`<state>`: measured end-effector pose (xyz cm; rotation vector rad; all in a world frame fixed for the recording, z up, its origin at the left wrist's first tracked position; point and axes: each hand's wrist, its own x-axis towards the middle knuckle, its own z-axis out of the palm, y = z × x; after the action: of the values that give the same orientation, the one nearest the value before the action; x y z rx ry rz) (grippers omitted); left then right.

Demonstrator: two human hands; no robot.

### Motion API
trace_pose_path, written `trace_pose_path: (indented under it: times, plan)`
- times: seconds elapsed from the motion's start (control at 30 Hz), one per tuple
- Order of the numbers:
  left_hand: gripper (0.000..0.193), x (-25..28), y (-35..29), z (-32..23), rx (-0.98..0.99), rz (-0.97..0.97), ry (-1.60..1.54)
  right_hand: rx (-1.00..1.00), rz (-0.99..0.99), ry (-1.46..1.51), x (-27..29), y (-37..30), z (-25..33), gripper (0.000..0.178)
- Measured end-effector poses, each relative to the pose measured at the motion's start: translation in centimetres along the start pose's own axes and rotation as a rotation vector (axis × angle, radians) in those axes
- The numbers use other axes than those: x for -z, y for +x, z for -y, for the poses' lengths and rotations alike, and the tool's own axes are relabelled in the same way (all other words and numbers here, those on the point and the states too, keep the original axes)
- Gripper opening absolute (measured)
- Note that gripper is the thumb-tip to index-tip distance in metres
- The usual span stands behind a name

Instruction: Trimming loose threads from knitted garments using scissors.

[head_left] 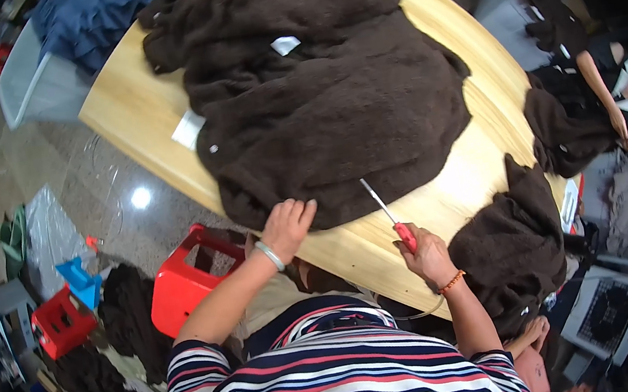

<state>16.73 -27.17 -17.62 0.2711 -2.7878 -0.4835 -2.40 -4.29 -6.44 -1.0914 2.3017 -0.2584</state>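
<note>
A large dark brown fleece garment [334, 113] lies spread over the pale wooden table [142, 112]. At its near left edge, my left hand [287, 230] is closed on the fabric; the fingers point away from me and the thumb is partly hidden. In my right hand [426, 254] is a screwdriver-like tool [405, 236] with a red handle and a thin metal shaft. Its shaft points up and left, with the tip over the garment's near edge. A white tag [285, 45] and a white label [188, 128] show on the garment's upper part and left side.
More dark brown fleece [509, 245] hangs at the table's right edge. Left of my knees stands a red plastic stool [190, 281]. A pale bin [45, 81] holds blue cloth at the far left. On the right, another person's arm [600, 88] reaches to brown fabric.
</note>
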Motion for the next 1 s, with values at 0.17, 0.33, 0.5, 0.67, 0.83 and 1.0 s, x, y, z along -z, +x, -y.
trace_pose_path:
  times: [0.17,0.33,0.5,0.67,0.83,1.0]
  plan:
    - [0.006,8.8,11.0,2.1,-0.199,-0.208,-0.239,-0.034,0.059,0.019,-0.5,-1.1,-1.7,0.031]
    - [0.013,21.6,21.2,10.1,0.245,-0.806,-0.108,-0.143,-0.119,0.03,1.1,-2.1,-2.6,0.031]
    - [0.022,18.6,20.1,12.7,0.034,-0.873,0.297,-0.275,-0.239,0.07,1.1,-1.8,-3.9,0.031]
    - [0.058,5.4,7.2,0.9,-0.217,0.146,-0.099,-0.277,-0.137,0.132,-0.3,-1.4,-4.2,0.031]
    - [0.06,0.5,0.3,2.5,-0.262,0.4,0.136,-0.238,-0.098,0.15,-1.0,-1.6,-3.9,0.034]
    - [0.06,0.2,-0.3,4.1,0.097,0.339,-0.292,-0.171,-0.048,0.124,-1.1,-1.8,-3.9,0.031]
